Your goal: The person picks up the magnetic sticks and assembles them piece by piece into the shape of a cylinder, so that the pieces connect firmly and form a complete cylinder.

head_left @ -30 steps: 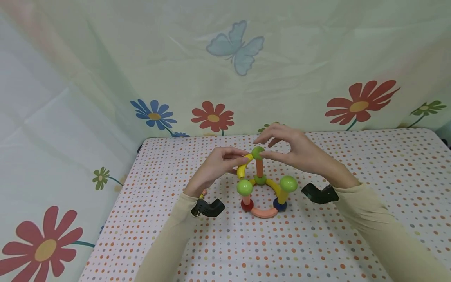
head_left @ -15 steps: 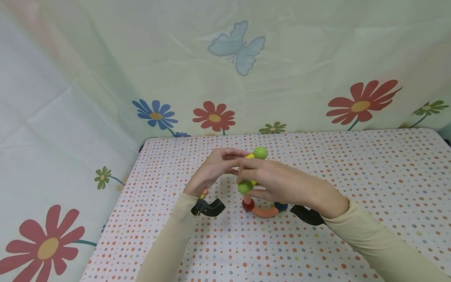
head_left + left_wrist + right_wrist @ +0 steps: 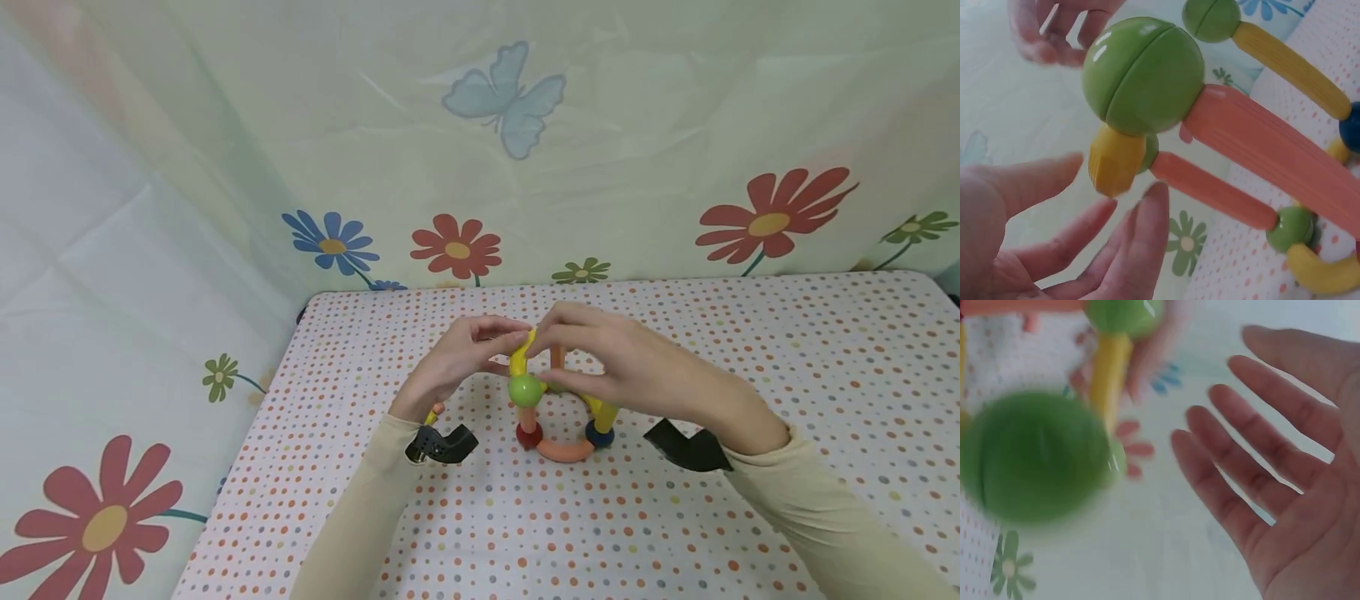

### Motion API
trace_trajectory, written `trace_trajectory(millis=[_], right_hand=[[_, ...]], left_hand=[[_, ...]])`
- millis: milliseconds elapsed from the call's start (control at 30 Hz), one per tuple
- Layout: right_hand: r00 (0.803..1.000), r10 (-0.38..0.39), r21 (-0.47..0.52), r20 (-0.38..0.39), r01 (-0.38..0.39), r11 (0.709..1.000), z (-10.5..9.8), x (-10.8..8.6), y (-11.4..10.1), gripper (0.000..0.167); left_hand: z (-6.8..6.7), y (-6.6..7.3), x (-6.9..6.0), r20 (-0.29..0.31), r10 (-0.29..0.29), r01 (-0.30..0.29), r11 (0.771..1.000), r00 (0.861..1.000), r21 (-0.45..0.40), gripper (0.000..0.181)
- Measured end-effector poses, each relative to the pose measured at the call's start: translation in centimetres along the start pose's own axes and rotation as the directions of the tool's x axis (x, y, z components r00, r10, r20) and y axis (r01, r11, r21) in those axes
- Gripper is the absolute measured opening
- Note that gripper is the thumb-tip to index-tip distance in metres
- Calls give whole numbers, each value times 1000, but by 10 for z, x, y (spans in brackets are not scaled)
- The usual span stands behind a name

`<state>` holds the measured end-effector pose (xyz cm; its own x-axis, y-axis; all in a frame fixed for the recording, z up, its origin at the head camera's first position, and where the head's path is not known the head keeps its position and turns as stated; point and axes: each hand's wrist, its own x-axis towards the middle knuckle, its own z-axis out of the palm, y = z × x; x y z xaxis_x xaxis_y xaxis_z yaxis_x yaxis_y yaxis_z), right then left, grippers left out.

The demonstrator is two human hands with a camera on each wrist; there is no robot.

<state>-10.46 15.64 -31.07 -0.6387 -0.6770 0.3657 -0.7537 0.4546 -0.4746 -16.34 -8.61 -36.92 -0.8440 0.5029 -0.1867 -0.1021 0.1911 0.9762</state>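
Note:
A frame of sticks and balls, from a magnetic building set, stands on the table. In the head view, a yellow curved stick [image 3: 519,360] runs back from the front left green ball [image 3: 525,390], which tops a salmon stick [image 3: 1260,137]. My left hand [image 3: 457,358] is beside this yellow stick; in the left wrist view thumb and fingers lie around it with small gaps. My right hand [image 3: 630,358] hovers over the frame, hiding the other upper green balls from the head view. In the right wrist view its fingers are extended, apart from a blurred green ball [image 3: 1035,459].
The base has a red ball [image 3: 529,434], a salmon curved stick [image 3: 566,451] and a blue ball [image 3: 600,433]. Small yellow and salmon pieces [image 3: 435,411] peek out by the left wrist. A flowered curtain [image 3: 630,125] hangs behind the dotted table [image 3: 787,350].
My right hand moved from the far green ball to the front left one, then back and up off it. The yellow stick now meets the front left ball. My left hand stayed nearly still.

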Motion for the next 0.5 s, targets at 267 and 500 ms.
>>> trace_trajectory(millis=[267, 500], right_hand=[[953, 170, 29, -249, -168, 985, -22, -41, 59, 28], [904, 403, 181, 140, -423, 888, 36, -47, 103, 26]], left_hand=[[15, -36, -30, -163, -55, 102, 949, 985, 298, 54], [56, -67, -47, -153, -86, 144, 895, 984, 422, 91]])
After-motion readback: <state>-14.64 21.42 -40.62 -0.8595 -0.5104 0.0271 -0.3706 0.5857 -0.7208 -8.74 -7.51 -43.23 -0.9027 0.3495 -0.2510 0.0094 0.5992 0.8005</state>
